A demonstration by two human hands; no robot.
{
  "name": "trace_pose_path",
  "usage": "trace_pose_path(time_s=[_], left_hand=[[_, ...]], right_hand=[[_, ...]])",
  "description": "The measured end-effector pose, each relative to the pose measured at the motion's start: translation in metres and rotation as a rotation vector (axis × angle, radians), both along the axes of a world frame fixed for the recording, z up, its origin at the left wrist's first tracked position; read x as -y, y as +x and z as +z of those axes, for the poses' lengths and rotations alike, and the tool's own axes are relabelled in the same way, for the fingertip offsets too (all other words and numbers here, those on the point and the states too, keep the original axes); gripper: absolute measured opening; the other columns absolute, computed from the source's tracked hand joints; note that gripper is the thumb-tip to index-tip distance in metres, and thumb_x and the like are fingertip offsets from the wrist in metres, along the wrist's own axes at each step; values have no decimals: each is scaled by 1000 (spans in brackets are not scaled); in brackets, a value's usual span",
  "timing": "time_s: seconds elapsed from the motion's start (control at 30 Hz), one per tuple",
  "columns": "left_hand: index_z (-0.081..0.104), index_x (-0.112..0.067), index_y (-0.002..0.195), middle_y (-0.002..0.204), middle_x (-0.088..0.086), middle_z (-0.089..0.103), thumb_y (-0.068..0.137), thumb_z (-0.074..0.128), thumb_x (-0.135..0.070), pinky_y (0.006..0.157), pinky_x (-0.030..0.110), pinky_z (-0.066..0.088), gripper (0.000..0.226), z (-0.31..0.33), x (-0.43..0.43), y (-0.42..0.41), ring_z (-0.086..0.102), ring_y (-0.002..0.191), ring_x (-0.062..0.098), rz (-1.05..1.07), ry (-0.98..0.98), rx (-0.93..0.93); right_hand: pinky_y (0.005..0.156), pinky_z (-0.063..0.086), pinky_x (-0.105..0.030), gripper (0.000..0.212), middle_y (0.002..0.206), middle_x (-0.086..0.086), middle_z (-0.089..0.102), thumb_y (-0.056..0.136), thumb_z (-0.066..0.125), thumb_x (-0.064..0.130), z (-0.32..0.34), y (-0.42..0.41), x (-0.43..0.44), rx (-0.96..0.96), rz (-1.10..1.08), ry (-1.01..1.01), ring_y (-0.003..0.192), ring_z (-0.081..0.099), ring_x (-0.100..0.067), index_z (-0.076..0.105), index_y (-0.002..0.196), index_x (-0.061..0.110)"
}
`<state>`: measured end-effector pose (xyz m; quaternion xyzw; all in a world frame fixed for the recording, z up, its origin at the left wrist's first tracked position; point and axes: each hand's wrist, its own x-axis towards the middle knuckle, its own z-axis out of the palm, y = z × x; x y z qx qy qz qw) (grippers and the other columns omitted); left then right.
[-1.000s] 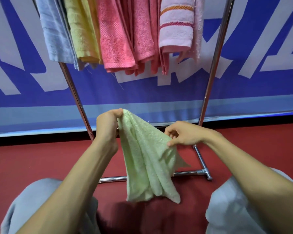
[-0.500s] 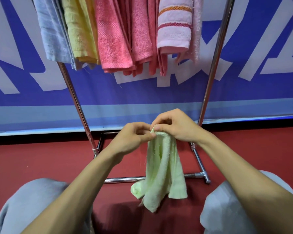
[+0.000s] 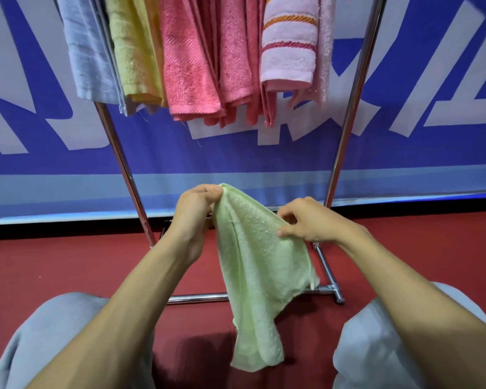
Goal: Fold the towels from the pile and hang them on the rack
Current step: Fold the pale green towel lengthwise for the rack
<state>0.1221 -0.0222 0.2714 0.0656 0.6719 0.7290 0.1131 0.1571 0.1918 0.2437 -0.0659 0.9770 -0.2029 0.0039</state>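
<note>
The green towel (image 3: 258,265) hangs in the air in front of you, bunched and creased. Its lower end droops between your knees (image 3: 68,332) above the red floor (image 3: 40,270). Your left hand (image 3: 194,214) pinches the top corner between thumb and curled fingers, and this is the higher of the two grips. Your right hand (image 3: 312,223) pinches the upper edge a little lower and to the right, thumb and forefinger closed on the cloth and the other fingers loosely curled. The cloth between your hands slopes down from left to right. The rest falls below them, with one loose corner sticking out under your right wrist.

You look to be early in the fold: the towel is neither flat nor squared, so I judge you are finding its corners. Next, slide your right pinch along the edge to the far corner, pull that edge taut, bring the corners together, then lift the towel to the bar.

The rack (image 3: 348,122) stands just beyond your hands, one upright on either side of them. Its top bar is out of frame. Hung towels (image 3: 191,60) crowd it already, and the free space seems to be at the right end. The pile is not in view.
</note>
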Motion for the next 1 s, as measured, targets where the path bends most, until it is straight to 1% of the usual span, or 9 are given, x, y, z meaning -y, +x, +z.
trace_pose_path(time_s=[0.17,0.27,0.33,0.47,0.63,0.73,0.83,0.87,1.0], left_hand=[[53,-18,72,46,-9,45,86,48,-13,52,27,28,16,4,12,-3,38,48,12,135,108,74],[57,-17,73,60,-5,51,84,52,-14,52,25,33,12,4,14,-4,44,54,13,226,82,68],[59,-18,74,66,-3,54,83,53,-13,55,26,35,11,1,13,-4,47,61,15,240,36,35],[53,-16,79,76,4,45,76,51,-9,65,31,33,8,-7,11,-9,40,72,18,240,-101,-29],[56,-10,92,77,-2,55,85,44,-14,61,29,37,14,-19,4,-7,48,66,18,255,-478,-211],[54,-17,107,77,-4,56,82,56,-11,68,32,42,25,-23,-3,-3,54,70,16,67,-539,-278],[53,-23,122,108,-6,63,70,76,-17,91,26,47,58,-28,-10,3,60,102,7,-275,-411,-182],[56,-22,121,111,-4,66,69,79,-17,94,27,47,57,-30,-13,4,61,105,7,-353,-391,-174],[72,-15,83,77,2,71,81,72,-12,76,24,44,4,-27,-20,16,62,73,8,-378,-460,-257]], right_hand=[[63,34,-23,7,74,6,61,83,71,24,-13,-11,-5,110,-18,150,75,54,-12,67,80,20],[54,33,-15,26,65,13,55,86,68,24,-13,-14,-9,204,-31,171,72,52,-10,53,64,27],[55,35,-19,31,62,14,52,89,63,23,-13,-15,-12,216,-68,169,69,51,-11,49,61,26],[62,36,-27,20,66,4,52,93,56,16,-7,-13,-10,116,-104,-111,63,44,-10,59,73,14],[67,46,-19,19,79,1,68,93,52,2,16,4,-2,88,-89,-539,69,59,-4,70,92,8],[69,50,-22,19,86,-9,71,91,53,-3,23,10,-1,139,-44,-729,76,64,-13,70,100,1],[67,49,-17,23,84,-5,71,90,52,-7,25,13,2,139,36,-774,74,64,-9,70,103,1],[68,48,-16,25,86,-4,72,90,52,-7,25,13,2,136,61,-744,76,64,-7,71,103,3],[73,45,-12,23,91,-5,73,89,55,-4,25,14,0,136,73,-584,78,63,0,73,99,6]])
